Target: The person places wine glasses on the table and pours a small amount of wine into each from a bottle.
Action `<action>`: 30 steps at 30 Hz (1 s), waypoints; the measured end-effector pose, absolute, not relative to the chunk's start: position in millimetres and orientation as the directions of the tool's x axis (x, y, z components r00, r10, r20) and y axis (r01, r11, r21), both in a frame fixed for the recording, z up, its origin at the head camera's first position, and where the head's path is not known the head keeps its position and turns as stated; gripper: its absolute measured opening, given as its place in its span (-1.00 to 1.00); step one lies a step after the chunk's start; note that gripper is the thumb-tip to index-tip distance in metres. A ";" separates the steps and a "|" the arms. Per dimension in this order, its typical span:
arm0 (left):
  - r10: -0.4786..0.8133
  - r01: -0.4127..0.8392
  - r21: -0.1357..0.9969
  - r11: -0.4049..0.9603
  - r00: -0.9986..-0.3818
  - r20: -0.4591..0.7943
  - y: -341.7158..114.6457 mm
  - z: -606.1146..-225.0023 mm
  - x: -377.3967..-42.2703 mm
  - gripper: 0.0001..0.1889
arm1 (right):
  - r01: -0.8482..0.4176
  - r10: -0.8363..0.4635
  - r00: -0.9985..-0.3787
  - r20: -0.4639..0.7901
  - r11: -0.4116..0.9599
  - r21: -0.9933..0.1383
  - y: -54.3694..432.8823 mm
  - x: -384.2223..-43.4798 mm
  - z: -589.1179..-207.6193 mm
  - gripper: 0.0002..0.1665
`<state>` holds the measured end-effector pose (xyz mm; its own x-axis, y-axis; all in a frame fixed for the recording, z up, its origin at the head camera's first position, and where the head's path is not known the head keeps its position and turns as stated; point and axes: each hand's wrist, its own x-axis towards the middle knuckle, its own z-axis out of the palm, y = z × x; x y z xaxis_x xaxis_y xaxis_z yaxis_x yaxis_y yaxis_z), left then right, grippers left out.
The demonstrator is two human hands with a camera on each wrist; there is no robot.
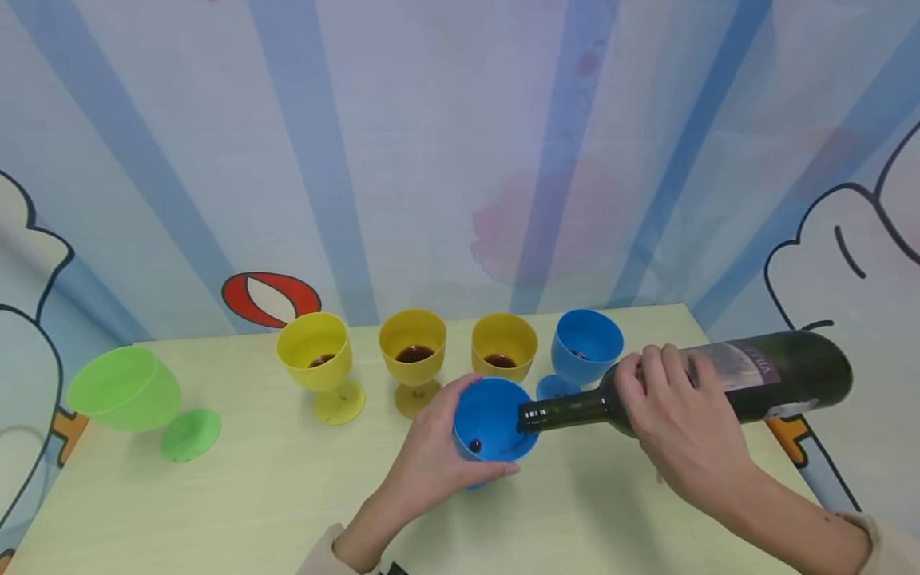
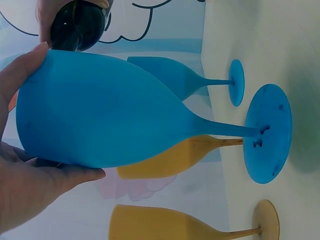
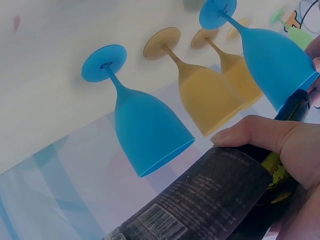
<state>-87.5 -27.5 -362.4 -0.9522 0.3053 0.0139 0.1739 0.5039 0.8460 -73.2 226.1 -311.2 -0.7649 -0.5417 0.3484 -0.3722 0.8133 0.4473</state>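
My left hand (image 1: 434,451) grips a blue plastic goblet (image 1: 487,409) by its bowl, thumb and fingers around the sides near the rim. A small dark spot shows inside the bowl. In the left wrist view the goblet (image 2: 110,110) has its stem and round foot visible; whether the foot touches the table I cannot tell. My right hand (image 1: 683,423) holds a dark green wine bottle (image 1: 798,374) around its shoulder, tilted nearly level. The bottle's mouth lies at the goblet's right rim. Its dark back label (image 3: 200,195) faces the right wrist camera.
Behind stand three yellow goblets (image 1: 314,339) with dark red liquid inside, and a second blue goblet (image 1: 585,339) holding a little. A green goblet (image 1: 136,391) is at the far left of the pale table (image 1: 273,495). A printed cloth backdrop (image 1: 446,160) borders the back.
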 end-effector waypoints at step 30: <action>0.267 0.123 0.897 0.425 -0.964 0.005 -26.5 -367.4 -86.4 -0.09 | -0.377 -0.549 -0.757 0.354 0.810 0.449 225.1 -74.9 -304.9 -0.08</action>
<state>-86.4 -26.5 -367.4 -0.9636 0.2671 0.0054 0.1228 0.4249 0.8968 -74.9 225.1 -304.9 -0.7572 -0.5488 0.3541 -0.3771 0.8100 0.4491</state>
